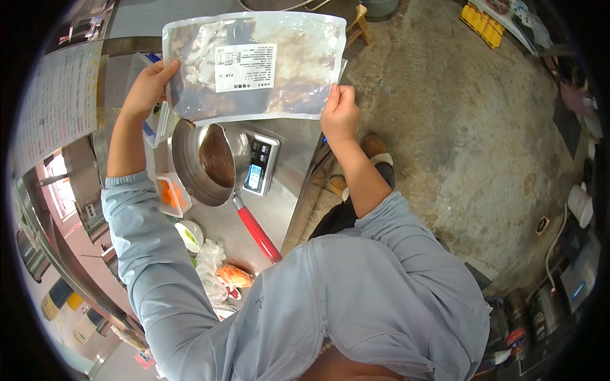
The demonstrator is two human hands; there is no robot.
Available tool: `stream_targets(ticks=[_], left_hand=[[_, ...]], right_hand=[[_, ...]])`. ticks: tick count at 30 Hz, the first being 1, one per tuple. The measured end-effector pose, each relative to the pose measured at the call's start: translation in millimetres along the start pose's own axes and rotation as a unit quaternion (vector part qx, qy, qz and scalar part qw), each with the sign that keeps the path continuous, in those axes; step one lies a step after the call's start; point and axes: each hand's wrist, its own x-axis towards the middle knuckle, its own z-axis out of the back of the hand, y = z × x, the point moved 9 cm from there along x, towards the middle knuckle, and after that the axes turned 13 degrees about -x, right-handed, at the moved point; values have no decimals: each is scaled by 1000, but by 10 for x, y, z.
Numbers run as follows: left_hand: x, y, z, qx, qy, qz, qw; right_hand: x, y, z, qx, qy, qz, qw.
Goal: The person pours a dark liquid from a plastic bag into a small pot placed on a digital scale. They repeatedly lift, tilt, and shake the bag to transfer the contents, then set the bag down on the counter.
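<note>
A large clear plastic pouch (295, 62) with pale, cloudy contents and a printed white label is stretched out between my hands. My left hand (151, 85) pinches its left edge, thumb in front. The lower right corner is gripped by my right hand (340, 110). Beneath the pouch, a steel saucepan (183, 166) with a red handle (257, 231) rests on a digital kitchen scale (268, 162) with a lit display. Brown liquid (214, 157) lies in the pan. The pouch hides part of the scale's surroundings.
On the steel counter (290, 147) stand a plastic tub of orange food pieces (183, 196), a white bowl with green bits (191, 244) and a bag of orange food (234, 276). A wooden stool (360, 28) is on the concrete floor. A written sheet (62, 105) hangs left.
</note>
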Motion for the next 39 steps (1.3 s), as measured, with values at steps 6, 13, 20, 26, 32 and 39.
stream_targets(ticks=[6,13,20,26,32,39], left_hand=[[238,138,-97,-63,20,0,998],[395,216,-202,-16,59,-16,998],[499,309,-284,-85,43,1,995],[613,295,-428,-25,52,4,998],[735,287,-643,3,48,3,999],[725,273,-1053,25,91,19,995]], right_hand=[[-7,2,-47,-107,10,30,994],[-82,-184,-123,-147,120,-50,981],[-85,-411,-263,-115,160,-82,977],[-12,-446,-265,-108,86,-35,990],[-23,-623,-345,-123,50,-16,991],[-148,-907,-578,-154,86,-40,984]])
